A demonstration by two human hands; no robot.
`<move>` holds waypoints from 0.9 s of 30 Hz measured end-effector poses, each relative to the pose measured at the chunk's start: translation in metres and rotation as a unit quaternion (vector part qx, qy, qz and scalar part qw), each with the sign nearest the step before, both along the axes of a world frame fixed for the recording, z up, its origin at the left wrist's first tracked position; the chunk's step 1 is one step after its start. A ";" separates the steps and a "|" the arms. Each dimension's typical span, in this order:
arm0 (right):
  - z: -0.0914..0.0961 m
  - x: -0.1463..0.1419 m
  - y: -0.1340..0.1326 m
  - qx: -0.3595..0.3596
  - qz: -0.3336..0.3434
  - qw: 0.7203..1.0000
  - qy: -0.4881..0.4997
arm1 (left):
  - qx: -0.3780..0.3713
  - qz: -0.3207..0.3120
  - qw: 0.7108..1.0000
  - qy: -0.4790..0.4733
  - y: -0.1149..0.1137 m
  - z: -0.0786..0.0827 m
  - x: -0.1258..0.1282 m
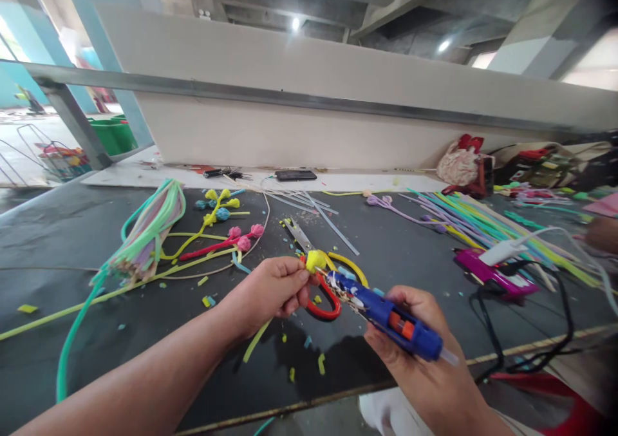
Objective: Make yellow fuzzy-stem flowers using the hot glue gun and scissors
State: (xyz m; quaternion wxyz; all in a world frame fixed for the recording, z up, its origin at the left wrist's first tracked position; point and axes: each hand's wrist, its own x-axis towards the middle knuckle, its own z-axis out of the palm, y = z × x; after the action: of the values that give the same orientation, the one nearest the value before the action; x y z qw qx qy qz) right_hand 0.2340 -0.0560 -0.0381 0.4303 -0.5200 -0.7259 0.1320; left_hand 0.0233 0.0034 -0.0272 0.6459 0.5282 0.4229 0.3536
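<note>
My left hand [282, 286] pinches a yellow pipe-cleaner flower bud [316, 260], whose greenish-yellow stem [257, 341] sticks out below the fingers. In my right hand [425, 346] is a blue hot glue gun [386, 313] with a clear glue stick poking out of its back end. The nozzle meets or nearly meets the bud; I cannot tell whether it touches. Behind the bud, scissors [330, 304] with red and yellow handles lie on the dark table. Left of them are a pink-budded red stem [217, 244] and a yellow sprig with yellow and blue buds [212, 214].
A bundle of pastel pipe cleaners [152, 233] lies at the left, more strips [477, 220] at the right. A magenta device [495, 278] with cables sits near the right. A phone [295, 175] rests at the back, below a white partition [290, 130]. Small offcuts are scattered about.
</note>
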 end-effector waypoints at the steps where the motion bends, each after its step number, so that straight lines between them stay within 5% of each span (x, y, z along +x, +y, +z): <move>1: 0.000 0.000 0.000 0.001 0.001 1.000 0.001 | -0.001 0.002 1.000 0.003 0.000 0.000 0.000; 13: 0.001 0.001 0.001 -0.003 0.016 1.000 0.014 | -0.004 -0.006 1.000 -0.003 0.001 -0.003 -0.001; 27: -0.001 0.014 0.010 0.027 -0.065 0.997 0.018 | -0.005 -0.006 1.000 -0.001 0.003 -0.007 -0.003</move>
State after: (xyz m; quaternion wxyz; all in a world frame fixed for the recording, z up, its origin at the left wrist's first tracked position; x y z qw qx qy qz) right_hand 0.2476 -0.0463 -0.0388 0.4647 -0.5517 -0.6862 0.0933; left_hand 0.0206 0.0060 -0.0345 0.6511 0.5273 0.4203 0.3484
